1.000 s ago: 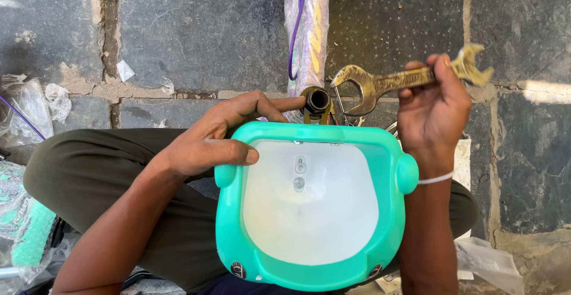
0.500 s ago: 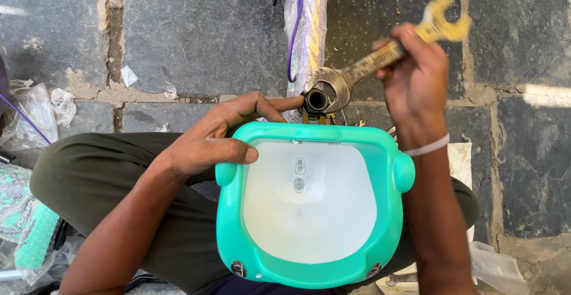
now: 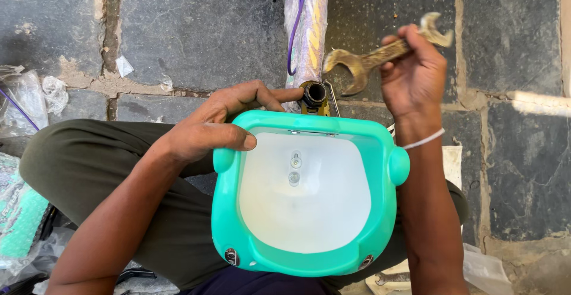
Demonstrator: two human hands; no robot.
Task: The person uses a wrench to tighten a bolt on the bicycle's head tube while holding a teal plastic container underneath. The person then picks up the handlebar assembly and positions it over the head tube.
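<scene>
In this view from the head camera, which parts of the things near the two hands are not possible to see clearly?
- Head view: the middle of the wrench is covered by the right hand.
- What lies under the teal seat is hidden by the seat itself.
- The inside of the black tube end, touched by the left hand, is too dark.
- The wrapped frame tube is cut off by the top edge.

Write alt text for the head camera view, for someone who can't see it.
A person's right hand holds a worn double-ended spanner above a black tube end, while the left hand steadies a turquoise and white plastic seat over stone paving.
</scene>
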